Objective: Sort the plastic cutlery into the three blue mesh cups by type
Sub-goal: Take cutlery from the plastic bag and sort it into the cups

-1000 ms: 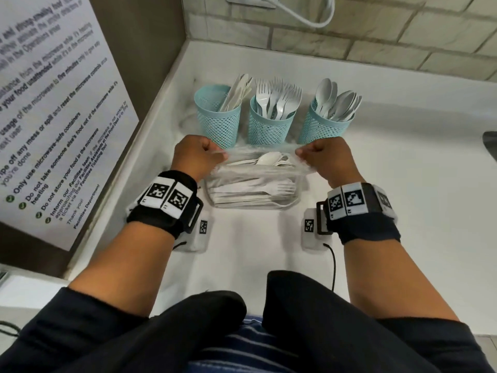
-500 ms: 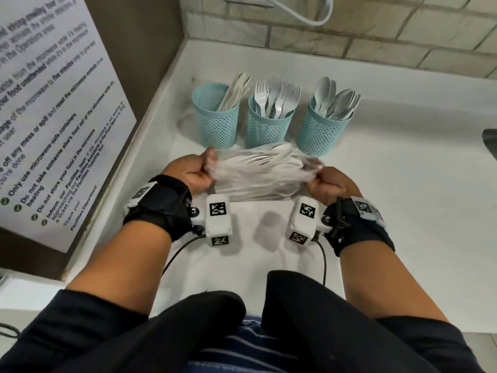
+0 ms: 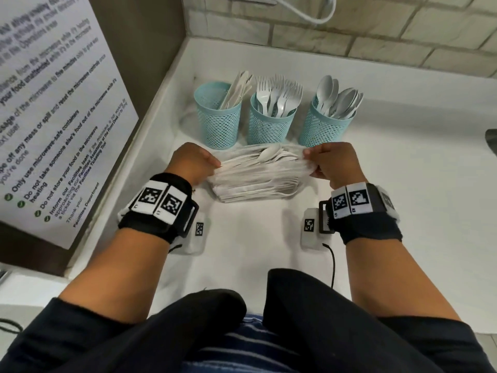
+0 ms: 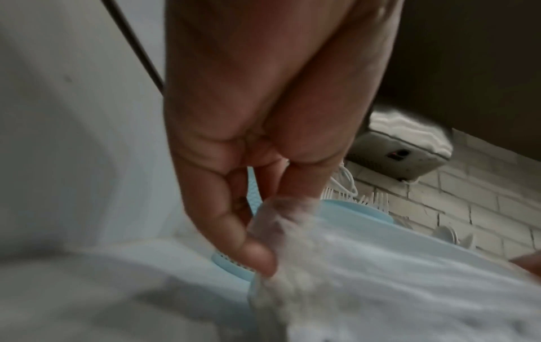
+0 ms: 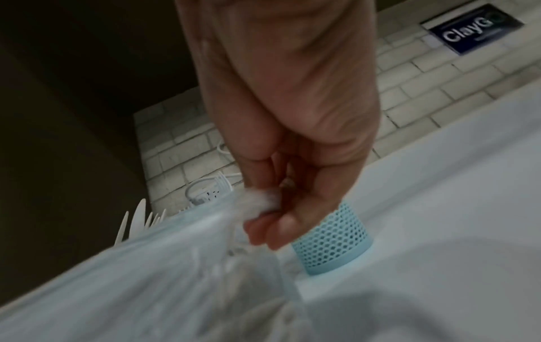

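Three blue mesh cups stand in a row at the back of the white counter: the left cup (image 3: 218,117) holds knives, the middle cup (image 3: 270,122) holds forks, the right cup (image 3: 326,125) holds spoons. In front of them lies a clear plastic bag (image 3: 258,179) packed with white cutlery, a spoon bowl showing near its top. My left hand (image 3: 195,164) pinches the bag's left end (image 4: 281,233) between thumb and fingers. My right hand (image 3: 329,164) pinches the bag's right end (image 5: 257,206). The bag is stretched between both hands.
A brown side panel with a printed notice (image 3: 53,117) stands along the left of the counter (image 3: 403,211). A brick-tiled wall with a white cable (image 3: 309,12) runs behind the cups. A dark object (image 3: 492,141) shows at the right edge.
Both hands turned palms-down again and moved a little apart and away from me, pulling the bag flat and taut; half a second ago they had it bunched and lifted.
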